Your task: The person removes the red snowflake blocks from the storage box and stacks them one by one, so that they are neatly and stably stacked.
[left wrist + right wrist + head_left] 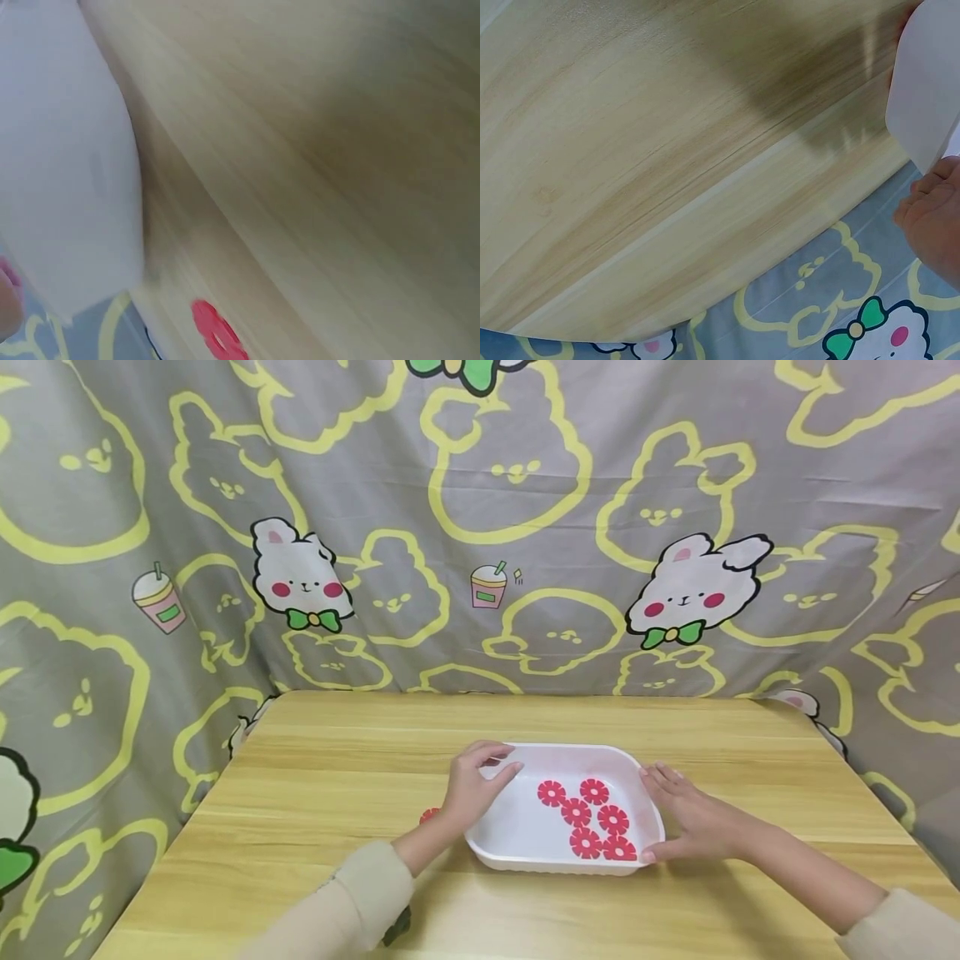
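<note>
Six red flower-shaped discs (582, 820) lie inside a white basin (517, 831), gathered toward its right half, some touching or nearly so, while the left part of its floor shows white. The basin is an oblong vessel with rounded corners, placed right of the middle of the wood-grained table (337, 777); whether its base rests fully on the surface is hard to tell. Two hands hold it, well apart from each other, one at each end. The left hand (471, 789) grips the far left part of the rim, its thumb reaching in over the basin and its bent fingers beside the edge. The right hand (693, 817) clasps the right end, with fingers at the far corner and the thumb at the near corner. One more red disc (430, 815) lies on the table to the left of the basin, partly hidden by the left wrist; the left wrist view shows it apart from the basin's white wall. A dark green object (397, 927) peeks out beside the left sleeve (375, 893), too covered to identify. Behind the table hangs a grey curtain (525, 443) printed with yellow outlines, white rabbit heads and pink cups.
</note>
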Available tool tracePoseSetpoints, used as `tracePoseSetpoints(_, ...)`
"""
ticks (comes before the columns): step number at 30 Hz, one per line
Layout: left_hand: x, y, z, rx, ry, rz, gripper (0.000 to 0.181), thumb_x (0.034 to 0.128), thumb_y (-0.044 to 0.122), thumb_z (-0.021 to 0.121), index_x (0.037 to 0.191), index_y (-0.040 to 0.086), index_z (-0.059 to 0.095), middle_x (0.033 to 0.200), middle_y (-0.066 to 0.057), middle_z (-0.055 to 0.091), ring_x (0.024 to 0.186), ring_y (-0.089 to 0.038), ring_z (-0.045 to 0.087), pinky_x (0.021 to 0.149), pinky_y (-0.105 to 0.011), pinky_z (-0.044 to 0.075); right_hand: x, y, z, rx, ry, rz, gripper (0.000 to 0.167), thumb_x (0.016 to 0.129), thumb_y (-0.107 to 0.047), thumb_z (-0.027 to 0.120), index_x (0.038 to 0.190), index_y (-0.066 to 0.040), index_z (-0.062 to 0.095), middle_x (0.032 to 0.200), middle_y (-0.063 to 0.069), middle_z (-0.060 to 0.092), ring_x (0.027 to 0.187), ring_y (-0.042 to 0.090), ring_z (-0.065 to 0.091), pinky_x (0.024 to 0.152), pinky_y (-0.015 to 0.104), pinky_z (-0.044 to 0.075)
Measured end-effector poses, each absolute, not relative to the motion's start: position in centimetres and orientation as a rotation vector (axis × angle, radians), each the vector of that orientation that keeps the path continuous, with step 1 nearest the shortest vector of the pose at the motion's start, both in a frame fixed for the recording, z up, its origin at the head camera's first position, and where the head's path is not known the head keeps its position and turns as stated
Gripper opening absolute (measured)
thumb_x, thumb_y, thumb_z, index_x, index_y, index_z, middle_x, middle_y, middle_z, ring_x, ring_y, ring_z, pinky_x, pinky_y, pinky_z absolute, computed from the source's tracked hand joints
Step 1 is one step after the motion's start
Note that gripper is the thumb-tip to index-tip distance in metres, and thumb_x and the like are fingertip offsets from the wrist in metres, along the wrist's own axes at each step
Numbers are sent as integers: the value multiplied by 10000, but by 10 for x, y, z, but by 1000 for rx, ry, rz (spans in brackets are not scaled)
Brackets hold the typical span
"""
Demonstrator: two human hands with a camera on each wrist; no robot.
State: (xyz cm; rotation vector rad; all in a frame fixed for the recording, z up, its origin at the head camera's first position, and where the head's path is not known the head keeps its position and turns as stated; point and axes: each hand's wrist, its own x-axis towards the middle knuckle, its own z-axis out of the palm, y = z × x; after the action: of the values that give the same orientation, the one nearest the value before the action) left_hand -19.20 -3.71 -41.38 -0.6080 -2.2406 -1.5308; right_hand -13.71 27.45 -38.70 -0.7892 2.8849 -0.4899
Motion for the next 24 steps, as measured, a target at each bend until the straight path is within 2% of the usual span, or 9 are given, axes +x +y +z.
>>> tracePoseSetpoints(13, -199, 6, -421, -614, -2467, -1496, 278, 800, 132, 714, 1023, -26, 665, 995, -160, 666, 915, -280, 640, 792, -317, 558, -137, 275, -387, -814, 2891, -482, 1106, 673, -597, 706, 1371, 145, 278, 1429, 357, 260, 1289, 565, 231, 1009, 658, 264)
tracePoseSetpoints(24, -204, 11, -439, -508, -2753, -1397, 304, 752, 79, 744, 1017, -48, 667, 996, -161, 676, 914, -256, 625, 813, -284, 537, -139, 275, -388, -827, 2877, -489, 1102, 674, -591, 709, 1374, 142, 275, 1432, 348, 271, 1288, 566, 235, 998, 672, 266)
